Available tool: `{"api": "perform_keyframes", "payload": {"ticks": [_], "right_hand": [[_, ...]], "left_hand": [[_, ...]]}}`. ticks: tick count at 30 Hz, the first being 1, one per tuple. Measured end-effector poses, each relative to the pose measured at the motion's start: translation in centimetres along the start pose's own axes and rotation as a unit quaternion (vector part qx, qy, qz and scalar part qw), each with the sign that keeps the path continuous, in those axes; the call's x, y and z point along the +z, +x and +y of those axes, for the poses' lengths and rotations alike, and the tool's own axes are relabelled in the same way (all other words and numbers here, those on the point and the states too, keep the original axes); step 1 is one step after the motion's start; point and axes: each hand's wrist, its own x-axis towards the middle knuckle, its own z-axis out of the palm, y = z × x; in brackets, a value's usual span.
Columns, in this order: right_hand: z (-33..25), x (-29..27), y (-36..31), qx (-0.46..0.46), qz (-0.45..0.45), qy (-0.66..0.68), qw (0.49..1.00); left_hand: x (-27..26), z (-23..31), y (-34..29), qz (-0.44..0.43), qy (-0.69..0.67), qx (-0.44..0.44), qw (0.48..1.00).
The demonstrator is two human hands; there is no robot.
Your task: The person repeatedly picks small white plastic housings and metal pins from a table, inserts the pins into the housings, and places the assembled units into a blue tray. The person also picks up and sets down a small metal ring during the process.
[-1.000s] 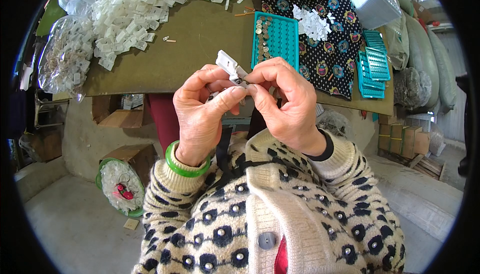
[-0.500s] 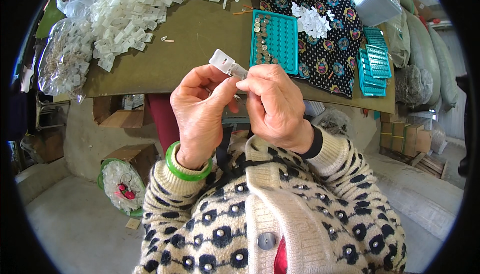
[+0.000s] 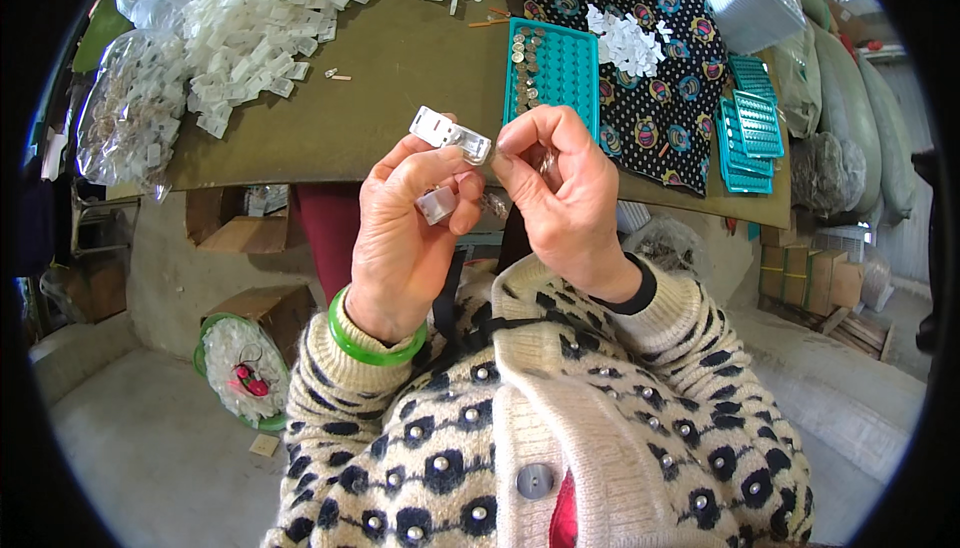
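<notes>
My left hand (image 3: 395,233) grips a small white plastic case (image 3: 435,128) between thumb and fingers, just beyond the table's near edge. Its right end looks clear and seems to hold a shiny piece. A second small whitish plastic piece (image 3: 436,205) is tucked among the lower fingers of that hand. Thumb and index finger of my right hand (image 3: 570,208) are pinched together right beside the case's clear end. Something shiny shows in its curled fingers, too hidden to name. Beyond the right hand lies a teal tray (image 3: 572,73) with round metallic pieces along its left side.
A large heap of translucent plastic cases (image 3: 255,38) covers the table's far left, beside a clear bag (image 3: 130,113). Small white pieces (image 3: 628,40) lie on a patterned black cloth (image 3: 675,113). More teal trays (image 3: 745,148) are stacked at the right edge.
The case has tilted and its clear end now shows. My right fingers have drawn back to the right of it. A whitish piece has come into view in my left fingers.
</notes>
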Motion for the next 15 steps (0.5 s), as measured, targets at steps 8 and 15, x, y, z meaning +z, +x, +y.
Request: {"api": "perform_keyframes", "payload": {"ticks": [8, 15], "right_hand": [[-0.32, -0.31, 0.05, 0.25, -0.018, 0.278, 0.927], [-0.23, 0.06, 0.17, 0.003, -0.052, -0.113, 0.992]], "left_hand": [[-0.49, -0.49, 0.25, 0.01, 0.056, 0.083, 0.995], [-0.81, -0.79, 0.51, 0.033, 0.079, 0.131, 0.988]]}}
